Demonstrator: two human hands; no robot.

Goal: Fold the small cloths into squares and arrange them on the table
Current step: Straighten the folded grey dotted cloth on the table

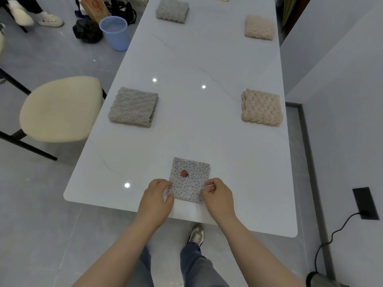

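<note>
The left hand (157, 195) takes a narrow grip on the near left corner of the dotted cloth (189, 181), thumb and curled fingers pinching the edge. The right hand (219, 194) does the same at the near right corner. The cloth's edge is blurred under the fingers, so it may be slightly raised off the surface there. The cloth is folded into a small square and bears an orange-red spot (183, 173) on its top face. It lies near the front edge of the white desk (196, 59), about midway across.

Farther up the desk, a folded grey cloth (133, 106) lies by the left edge and a folded beige cloth (261, 107) by the right edge, well apart. Beyond them lie a second grey cloth (172, 10) on the left and a second beige cloth (259, 27) on the right.

A cream-seated chair (60, 108) stands left of the desk, and a blue basket (115, 33) stands on the floor farther back, just beside a black bag (87, 31). A black cable (331, 235) runs across the floor on the right.
</note>
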